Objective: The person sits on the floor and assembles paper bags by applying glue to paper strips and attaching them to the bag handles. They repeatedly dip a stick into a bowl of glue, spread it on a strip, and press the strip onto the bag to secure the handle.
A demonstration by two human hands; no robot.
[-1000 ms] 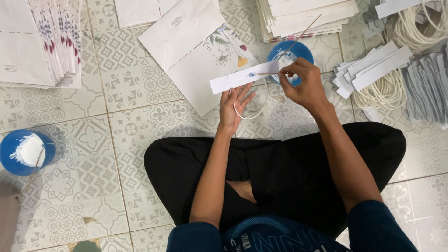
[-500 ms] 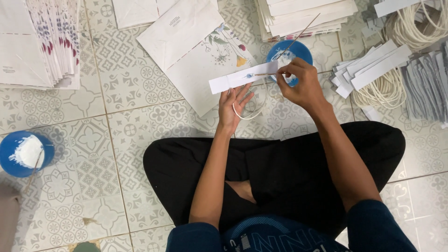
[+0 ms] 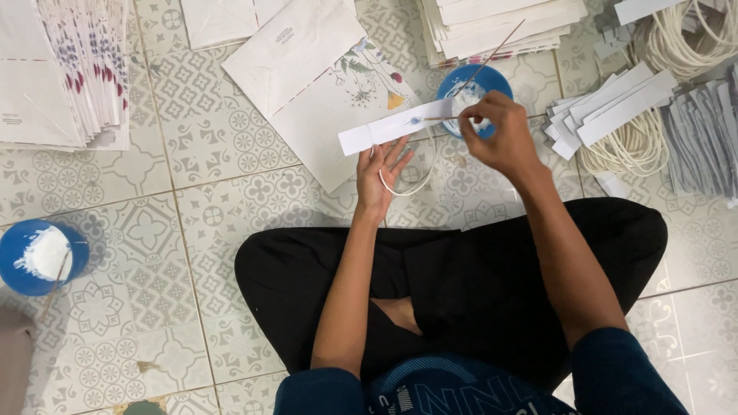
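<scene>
Patterned tile floor (image 3: 192, 146), left hand (image 3: 380, 173) flat, grip released under paper strip (image 3: 396, 128), right hand (image 3: 500, 134) pinching thin stick (image 3: 442, 118).

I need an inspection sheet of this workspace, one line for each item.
Surface: patterned floor tiles.
Job's things: white paper strip, thin stick, white cord loop, blue bowl of white paste.
Clutter: printed paper sheets, strip pile, second blue bowl.
Grippers: left hand supports the strip; right hand holds the stick.
Cables: cord bundles.
Surroundings: nothing seen.
</scene>
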